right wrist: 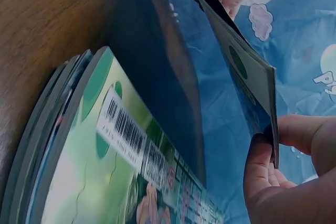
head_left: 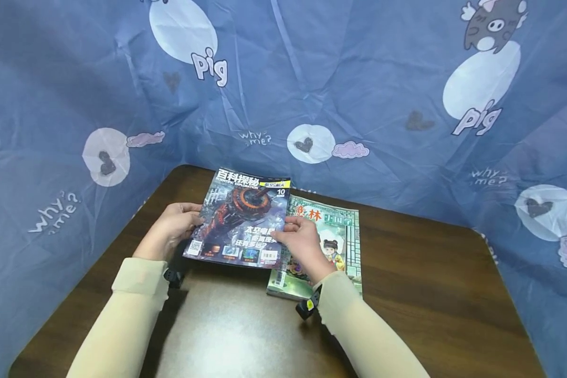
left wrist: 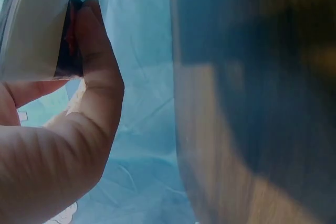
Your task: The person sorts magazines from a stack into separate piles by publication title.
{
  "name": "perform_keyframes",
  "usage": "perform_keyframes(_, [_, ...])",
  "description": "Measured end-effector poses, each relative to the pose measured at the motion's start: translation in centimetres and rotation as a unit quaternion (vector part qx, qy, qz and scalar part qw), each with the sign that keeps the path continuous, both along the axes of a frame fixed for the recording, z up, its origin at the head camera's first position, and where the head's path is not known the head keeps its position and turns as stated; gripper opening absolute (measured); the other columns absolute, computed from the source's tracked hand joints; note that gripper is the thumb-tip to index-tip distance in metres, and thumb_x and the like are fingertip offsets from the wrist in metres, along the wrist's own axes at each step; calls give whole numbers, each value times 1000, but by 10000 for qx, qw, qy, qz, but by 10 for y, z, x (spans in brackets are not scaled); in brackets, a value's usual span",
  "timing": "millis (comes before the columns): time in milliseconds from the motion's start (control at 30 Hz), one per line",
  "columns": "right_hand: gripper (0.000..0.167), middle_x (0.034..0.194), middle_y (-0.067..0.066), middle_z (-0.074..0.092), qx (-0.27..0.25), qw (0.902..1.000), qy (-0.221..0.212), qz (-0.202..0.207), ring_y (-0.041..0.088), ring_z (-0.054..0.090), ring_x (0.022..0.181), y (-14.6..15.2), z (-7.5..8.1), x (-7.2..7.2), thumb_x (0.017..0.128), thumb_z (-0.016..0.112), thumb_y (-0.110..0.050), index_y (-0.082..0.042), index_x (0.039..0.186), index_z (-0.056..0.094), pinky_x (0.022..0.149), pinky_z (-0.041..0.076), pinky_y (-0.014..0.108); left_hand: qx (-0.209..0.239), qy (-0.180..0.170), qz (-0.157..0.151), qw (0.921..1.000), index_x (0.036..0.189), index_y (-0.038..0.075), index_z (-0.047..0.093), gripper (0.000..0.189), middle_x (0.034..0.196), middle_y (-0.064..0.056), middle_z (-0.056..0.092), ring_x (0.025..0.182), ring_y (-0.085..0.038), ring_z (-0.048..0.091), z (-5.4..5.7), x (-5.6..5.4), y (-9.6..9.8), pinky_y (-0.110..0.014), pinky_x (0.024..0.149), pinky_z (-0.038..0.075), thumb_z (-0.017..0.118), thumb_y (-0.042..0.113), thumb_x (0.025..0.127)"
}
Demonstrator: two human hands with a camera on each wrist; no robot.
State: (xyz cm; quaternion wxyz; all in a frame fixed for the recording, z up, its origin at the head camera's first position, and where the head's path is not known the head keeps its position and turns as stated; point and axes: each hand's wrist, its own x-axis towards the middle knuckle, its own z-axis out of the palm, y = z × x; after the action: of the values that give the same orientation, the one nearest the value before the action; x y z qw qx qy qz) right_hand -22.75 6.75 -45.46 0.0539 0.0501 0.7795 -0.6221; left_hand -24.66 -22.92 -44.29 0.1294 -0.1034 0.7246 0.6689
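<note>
A dark magazine (head_left: 236,218) with a red and black machine on its cover is held up off the table between both hands. My left hand (head_left: 172,231) pinches its left edge; the left wrist view shows the bent thumb and fingers (left wrist: 97,72) on that edge. Opposite, my right hand (head_left: 307,244) pinches the right edge between thumb and fingers. Beneath and to the right lies a stack of magazines with a green cover (head_left: 352,247) on top, partly hidden by the right hand and the dark magazine. Several layered spines (right wrist: 55,114) show in the right wrist view.
The brown wooden table (head_left: 420,294) has rounded corners. A blue printed cloth (head_left: 382,105) hangs behind it and along both sides. Light glares off the table's front middle. Each wrist wears a small black device (head_left: 306,307).
</note>
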Motion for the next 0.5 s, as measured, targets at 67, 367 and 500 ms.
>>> perform_keyframes(67, [51, 108, 11, 65, 58, 10000, -10, 13, 26, 64, 97, -5, 0, -3, 83, 85, -10, -1, 128, 63, 84, 56, 39, -51, -16, 23, 10000, 144, -17, 39, 50, 89, -8, 65, 70, -13, 66, 0, -1, -5, -31, 62, 59, 50, -10, 96])
perform_keyframes(367, [50, 108, 11, 67, 264, 9996, -52, 95, 27, 65, 100, -29, -2, -16, 83, 85, -11, 1, 126, 63, 86, 55, 40, -462, -164, 191, 9986, 147, -13, 39, 52, 87, -3, 64, 66, -9, 63, 3, -11, -24, -27, 60, 56, 51, -6, 97])
perform_keyframes(500, [50, 108, 13, 66, 252, 9996, -57, 114, 28, 65, 101, -39, -2, -24, 83, 85, -10, 2, 126, 63, 87, 55, 40, -516, -248, 249, 9980, 146, -13, 41, 50, 85, -3, 65, 67, -11, 64, 1, -18, -32, -29, 60, 57, 52, -6, 98])
